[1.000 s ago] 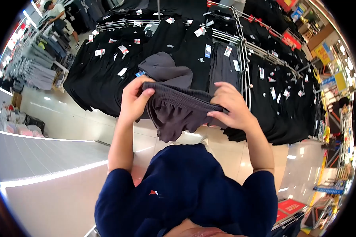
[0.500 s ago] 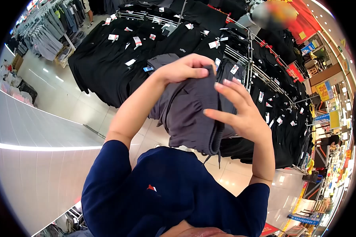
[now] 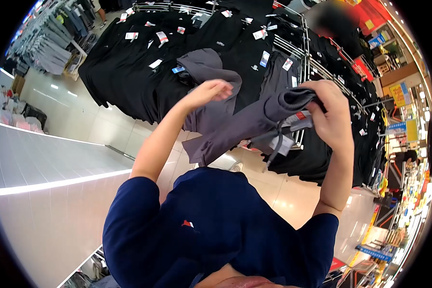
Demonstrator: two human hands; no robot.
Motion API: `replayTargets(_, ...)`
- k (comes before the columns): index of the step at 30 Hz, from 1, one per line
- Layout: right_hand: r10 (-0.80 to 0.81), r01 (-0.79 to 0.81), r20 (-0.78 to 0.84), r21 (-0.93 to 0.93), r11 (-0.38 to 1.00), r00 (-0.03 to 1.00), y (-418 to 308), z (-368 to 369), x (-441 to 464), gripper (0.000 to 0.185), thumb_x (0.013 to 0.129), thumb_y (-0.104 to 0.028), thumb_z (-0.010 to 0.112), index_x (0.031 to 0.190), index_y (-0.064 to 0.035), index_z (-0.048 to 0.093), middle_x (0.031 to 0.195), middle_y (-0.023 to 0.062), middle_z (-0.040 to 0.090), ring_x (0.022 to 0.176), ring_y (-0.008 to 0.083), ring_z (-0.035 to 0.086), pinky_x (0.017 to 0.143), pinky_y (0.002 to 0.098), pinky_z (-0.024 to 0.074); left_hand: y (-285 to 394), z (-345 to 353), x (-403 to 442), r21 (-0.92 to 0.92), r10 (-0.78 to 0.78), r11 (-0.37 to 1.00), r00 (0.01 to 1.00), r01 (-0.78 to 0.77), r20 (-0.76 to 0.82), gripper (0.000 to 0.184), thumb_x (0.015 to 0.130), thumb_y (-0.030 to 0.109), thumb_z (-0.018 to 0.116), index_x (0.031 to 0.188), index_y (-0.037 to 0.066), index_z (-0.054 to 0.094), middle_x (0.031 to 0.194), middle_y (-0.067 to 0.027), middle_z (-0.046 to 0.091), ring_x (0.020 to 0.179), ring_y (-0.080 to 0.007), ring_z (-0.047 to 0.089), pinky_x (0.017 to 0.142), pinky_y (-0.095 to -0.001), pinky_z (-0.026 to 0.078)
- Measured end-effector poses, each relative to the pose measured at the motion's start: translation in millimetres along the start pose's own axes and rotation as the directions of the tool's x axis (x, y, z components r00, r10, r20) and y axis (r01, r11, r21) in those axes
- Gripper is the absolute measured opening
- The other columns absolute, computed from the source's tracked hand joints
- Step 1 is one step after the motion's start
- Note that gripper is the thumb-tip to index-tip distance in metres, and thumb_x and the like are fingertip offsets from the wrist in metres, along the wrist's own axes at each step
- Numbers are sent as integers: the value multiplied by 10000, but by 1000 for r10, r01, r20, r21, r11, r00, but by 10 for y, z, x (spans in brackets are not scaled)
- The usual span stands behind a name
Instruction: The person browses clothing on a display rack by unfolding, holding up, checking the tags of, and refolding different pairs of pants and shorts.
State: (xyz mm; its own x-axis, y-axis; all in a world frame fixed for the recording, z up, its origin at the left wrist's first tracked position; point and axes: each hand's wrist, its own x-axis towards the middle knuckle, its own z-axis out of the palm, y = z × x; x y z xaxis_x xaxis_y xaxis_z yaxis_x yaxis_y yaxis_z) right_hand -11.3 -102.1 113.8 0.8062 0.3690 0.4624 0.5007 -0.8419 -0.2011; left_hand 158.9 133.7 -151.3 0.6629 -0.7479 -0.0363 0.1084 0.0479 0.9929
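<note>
Dark grey trousers [image 3: 245, 122] hang from my right hand [image 3: 329, 113], which grips them at the bunched, rolled waistband. Their drawstring and a white and red tag [image 3: 282, 144] dangle below that hand. My left hand [image 3: 209, 93] is off the trousers, its fingers slightly bent and apart with nothing visible in them. It is over a second grey garment [image 3: 209, 67] with a blue tag, which lies on the black garments [image 3: 129, 72] on the rack.
Metal rails [image 3: 305, 53] run between racks of tagged black clothes. Grey clothes [image 3: 53, 50] hang at the upper left. A white panel [image 3: 57, 158] stands at the left. People are partly visible at the top, and lit shelves line the right.
My left hand has let go of the waistband and moved left and slightly down. My right hand has closed on the waistband and moved right and up, with the trousers now slanting down to the left.
</note>
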Motion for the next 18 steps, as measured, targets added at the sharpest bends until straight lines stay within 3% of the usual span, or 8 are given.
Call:
replayTargets(4,61,-61,-7,-64,996,998,-29,-166,-86,228,768,-36,701,990,-38,650,878,120,667,851,331,602,768,395,468,-909,150,-452,8,-130,991,964,135,-230,345,1051,331,432,1044,46,627,895,-19,643,805,-97,586,752,-243,477)
replayTargets(6,166,-162,47,-88,983,985,-40,-230,-130,232,774,-50,700,1001,-44,650,873,119,666,834,325,597,760,397,467,-1339,377,-610,-146,-170,981,932,129,-320,329,1046,322,448,936,66,621,816,17,599,738,-77,537,687,-233,446)
replayTargets(9,184,-181,29,-100,978,982,35,-240,-209,233,785,-78,706,1008,-44,651,851,117,661,804,325,589,735,396,463,-1559,665,-707,46,-262,960,946,276,-193,523,1028,466,448,766,41,606,662,33,500,634,-77,465,592,-235,377)
replayTargets(10,205,-200,32,-102,974,978,58,-245,-232,233,788,-88,709,1010,-42,651,842,117,659,796,326,586,726,394,462,-1567,792,-694,55,-292,951,940,306,-178,575,1024,497,433,755,19,605,637,35,470,617,-93,447,590,-255,383)
replayTargets(13,290,-280,41,-155,947,956,96,-281,-317,235,795,-109,711,1014,-45,655,821,119,653,789,326,587,710,391,460,-1589,1003,-599,19,-348,934,918,358,-192,627,1025,516,404,758,-5,627,643,-6,561,632,-132,534,617,-304,426)
replayTargets(15,307,-296,40,-164,941,951,122,-315,-353,235,797,-116,709,1015,-47,656,810,122,650,781,327,588,707,391,460,-1660,1031,-525,296,-358,849,888,438,-290,675,1025,531,373,804,-35,665,726,-79,671,728,-185,643,698,-347,478)
replayTargets(16,324,-314,36,-172,934,945,131,-341,-381,235,798,-122,708,1016,-49,658,799,126,646,772,328,590,704,392,460,-1672,1035,-506,303,-354,850,893,431,-278,675,1025,531,373,804,-35,665,726,-79,671,728,-185,643,698,-347,478)
replayTargets(18,360,-349,27,-188,918,933,146,-375,-427,226,802,-129,705,1007,-49,655,794,128,644,765,331,590,703,394,460,-1676,1061,-495,265,-380,880,919,394,-102,686,1028,527,355,839,-39,694,806,-132,712,820,-238,691,777,-358,501)
